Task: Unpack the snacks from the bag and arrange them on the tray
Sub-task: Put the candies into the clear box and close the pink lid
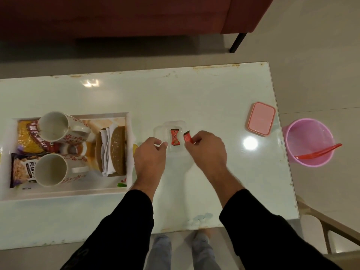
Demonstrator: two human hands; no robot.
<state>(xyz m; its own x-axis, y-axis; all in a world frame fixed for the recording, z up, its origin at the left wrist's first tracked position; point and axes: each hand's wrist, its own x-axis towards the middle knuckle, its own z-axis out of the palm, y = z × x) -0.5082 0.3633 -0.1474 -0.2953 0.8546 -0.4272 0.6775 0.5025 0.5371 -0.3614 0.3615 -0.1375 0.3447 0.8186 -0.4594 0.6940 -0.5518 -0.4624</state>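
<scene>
A small clear plastic container sits mid-table with one red wrapped candy lying inside it. My right hand pinches a second red candy wrapper just right of the container. My left hand touches the container's left edge with its fingertips. At the left, the white tray holds two floral mugs, a yellow bhujia packet, a peanut packet and a brown napkin holder with white napkins.
A pink lidded box rests near the table's right edge. On the floor to the right stands a pink bucket with a red spoon across it. A dark red sofa runs behind the table.
</scene>
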